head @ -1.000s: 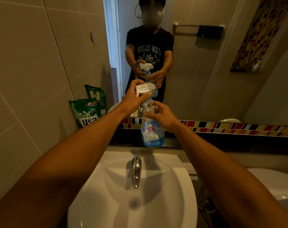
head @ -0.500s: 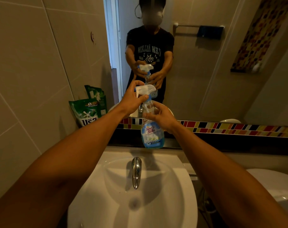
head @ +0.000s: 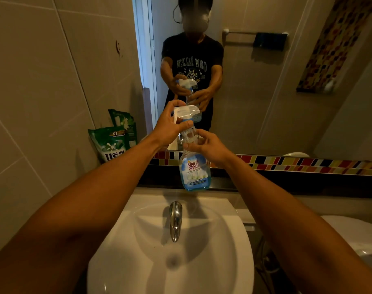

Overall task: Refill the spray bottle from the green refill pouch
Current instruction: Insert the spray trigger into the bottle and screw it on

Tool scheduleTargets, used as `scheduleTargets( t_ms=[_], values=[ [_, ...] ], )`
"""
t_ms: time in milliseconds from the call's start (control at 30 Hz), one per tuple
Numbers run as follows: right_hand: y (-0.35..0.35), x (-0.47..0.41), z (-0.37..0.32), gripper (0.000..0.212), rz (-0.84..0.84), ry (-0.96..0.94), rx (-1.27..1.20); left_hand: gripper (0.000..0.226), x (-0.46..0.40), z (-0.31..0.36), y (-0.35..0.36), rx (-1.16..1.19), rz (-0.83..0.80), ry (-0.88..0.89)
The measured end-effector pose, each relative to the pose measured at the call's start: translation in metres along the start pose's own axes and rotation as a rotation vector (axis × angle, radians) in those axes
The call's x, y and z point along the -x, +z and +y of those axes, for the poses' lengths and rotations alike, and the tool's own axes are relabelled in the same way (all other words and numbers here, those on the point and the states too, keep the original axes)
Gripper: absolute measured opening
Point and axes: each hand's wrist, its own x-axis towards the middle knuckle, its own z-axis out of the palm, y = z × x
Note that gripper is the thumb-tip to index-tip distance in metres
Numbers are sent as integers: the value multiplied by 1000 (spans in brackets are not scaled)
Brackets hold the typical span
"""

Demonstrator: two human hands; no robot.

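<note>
The clear spray bottle with a blue label hangs in the air above the back of the sink, roughly upright. My right hand grips its neck. My left hand is closed around the white spray head at its collar. A little blue liquid sits at the bottom of the bottle. The green refill pouch stands at the far left on the ledge, leaning against the tiled wall, apart from both hands.
A white sink with a chrome tap lies directly below the bottle. A mirror fills the wall ahead and reflects a person holding the bottle. A white toilet is at the right. A coloured mosaic strip runs under the mirror.
My left hand has turned on the spray head, whose nozzle now points more to the left. The bottle stays in about the same place in my right hand.
</note>
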Motion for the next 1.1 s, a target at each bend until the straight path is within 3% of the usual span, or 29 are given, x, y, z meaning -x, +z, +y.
scheduleTargets(
  t_ms=[700, 1100],
  values=[
    [-10, 3, 1, 46, -92, 105, -20, 53, -2, -8, -9, 90, -104, -73],
    [-13, 8, 14, 41, -3, 56, 174, 62, 8, -21, 14, -122, -146, -13]
  ],
)
